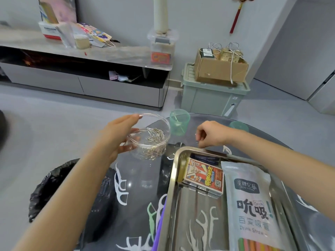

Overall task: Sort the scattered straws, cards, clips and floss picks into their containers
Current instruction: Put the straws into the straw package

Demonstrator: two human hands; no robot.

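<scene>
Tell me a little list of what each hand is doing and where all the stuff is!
left hand: holds the clear container with paper clips inside
right hand: pinches what looks like a small clip above the tray's far edge
metal tray: holds the card box, the straw bag and some floss picks
glass table: loose floss picks lie left of the tray
green cup: stands behind the container
</scene>
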